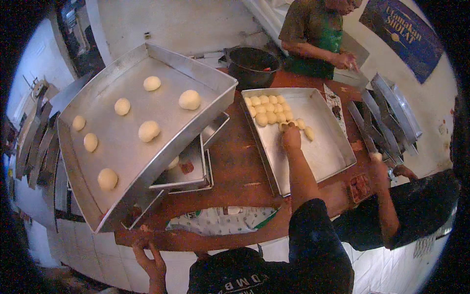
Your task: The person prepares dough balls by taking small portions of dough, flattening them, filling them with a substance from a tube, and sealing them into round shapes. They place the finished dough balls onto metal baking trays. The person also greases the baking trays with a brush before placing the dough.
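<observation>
My right hand (pixel 292 137) reaches into a shallow metal tray (pixel 323 164), its fingertips closed on a small pale dough ball (pixel 283 126). Rows of similar dough balls (pixel 267 109) sit packed together in that tray's far left corner. A few looser pieces (pixel 309 133) lie just right of my fingers. My left hand (pixel 149 259) is low at the left by the table's front edge, fingers loosely curled and apart, with nothing visible in it. Above it, a large metal tray (pixel 120 158) rests at a slant, holding several bigger, widely spaced dough balls (pixel 149 131).
More trays (pixel 196 183) are stacked under the slanted one. A dark pot (pixel 253 66) stands at the back, and a printed plastic bag (pixel 223 220) lies in front. One co-worker (pixel 313 39) stands across the table; another's hands (pixel 378 169) work at right, near a reddish-brown filling tub (pixel 360 188) and upright trays (pixel 389 115).
</observation>
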`<state>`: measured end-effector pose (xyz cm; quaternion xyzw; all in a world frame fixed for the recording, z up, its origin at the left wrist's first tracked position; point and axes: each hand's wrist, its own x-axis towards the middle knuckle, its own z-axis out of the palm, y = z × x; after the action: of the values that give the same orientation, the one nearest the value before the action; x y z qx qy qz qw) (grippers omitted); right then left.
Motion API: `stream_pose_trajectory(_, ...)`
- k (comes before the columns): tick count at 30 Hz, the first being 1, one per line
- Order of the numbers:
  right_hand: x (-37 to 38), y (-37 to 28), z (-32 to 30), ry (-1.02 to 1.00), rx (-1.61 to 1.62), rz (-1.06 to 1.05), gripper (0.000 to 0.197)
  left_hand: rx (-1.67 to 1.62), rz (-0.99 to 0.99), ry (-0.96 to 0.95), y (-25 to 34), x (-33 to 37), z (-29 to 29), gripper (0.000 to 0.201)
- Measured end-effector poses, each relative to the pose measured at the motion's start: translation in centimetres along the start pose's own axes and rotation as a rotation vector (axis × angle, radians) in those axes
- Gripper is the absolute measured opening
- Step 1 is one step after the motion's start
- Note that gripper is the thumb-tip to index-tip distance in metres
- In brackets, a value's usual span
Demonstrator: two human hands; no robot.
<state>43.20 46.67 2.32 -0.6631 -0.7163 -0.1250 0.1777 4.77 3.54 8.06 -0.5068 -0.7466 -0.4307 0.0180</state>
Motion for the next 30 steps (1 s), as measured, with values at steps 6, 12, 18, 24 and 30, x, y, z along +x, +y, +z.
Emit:
stream_pose_trajectory(6, 1.1, -2.3, -13.8, 0.144, 0.474, -0.147, 0.032, -0.195, -0.241, -0.149, 3.6, 0.6, 0.1, 0.017)
stream_pose_trajectory(12, -8.9, -13.6, -26.9, -0.378, 1.036, -0.564, 0.048, -0.203, 0.14, -0.307, 9.3, 4.2, 0.2, 0.038)
stream_pose_trajectory(18, -15.4, -15.8, -22.8, -0.74, 0.777, -0.767, 0.069, -0.51, -0.274, -0.681, 6.5, 2.6, 0.3, 0.045)
stream_pose_trajectory(24, -23.4, -13.9, -17.1, -0.623, 0.217, -0.63, 0.1, -0.785, -0.777, -0.236, -0.5, 0.6, -5.5, 0.023)
stream_pose_trajectory(30, -23.5, -13.1, -14.7, -0.777, 0.308, -0.566, 0.076, -0.971, -1.027, -0.108, -3.1, 0.3, -6.1, 0.025)
